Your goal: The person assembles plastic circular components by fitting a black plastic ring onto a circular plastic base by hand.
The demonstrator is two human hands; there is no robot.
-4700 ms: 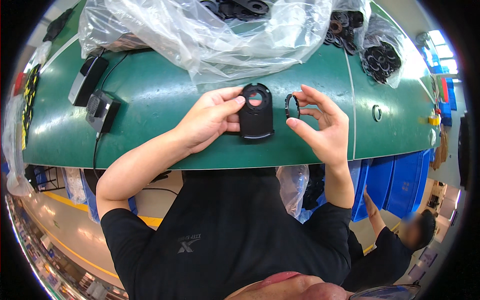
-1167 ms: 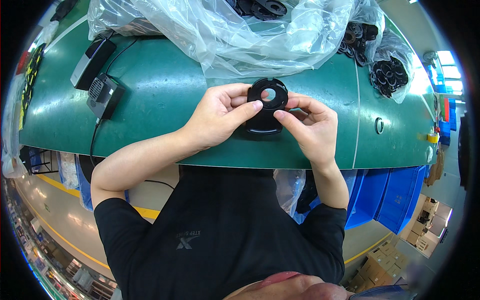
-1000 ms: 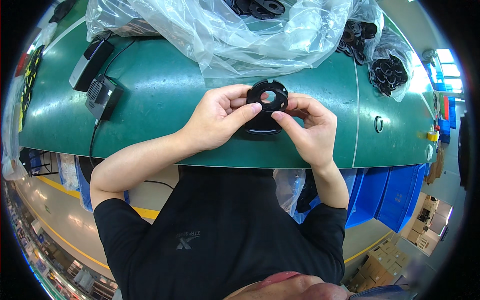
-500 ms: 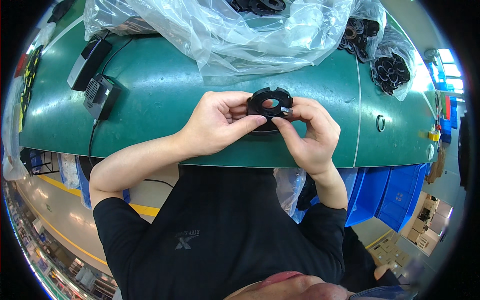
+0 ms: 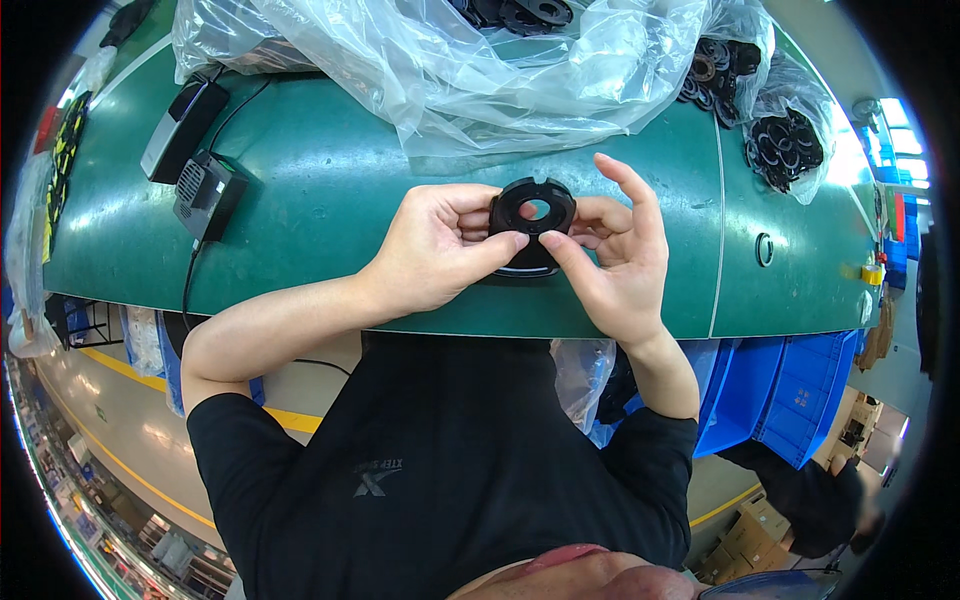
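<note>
Between my two hands is a black round plastic part [image 5: 507, 212] with a large central hole and notches in its upper rim. It is held just above the table's near side, and the green tabletop shows through the hole. My left hand [image 5: 432, 248] pinches its left edge, thumb on the front face and fingers curled behind. On the opposite edge, my right hand [image 5: 622, 262] presses its thumb near the other thumb, with some fingers behind the part. The right index finger points up, clear of the part.
A large clear plastic bag [image 5: 470, 120] with black parts [image 5: 535, 14] lies across the far side. Smaller bags of black rings [image 5: 785, 150] stand at far right. One loose ring [image 5: 764, 249] lies right. Corded devices [image 5: 208, 195] sit left. Blue bins [image 5: 800, 400] and another person [image 5: 805, 490] are lower right.
My right index finger has lifted off the part and straightened upward. The small pale piece seen at the part's right edge no longer shows. The other person has come further into view.
</note>
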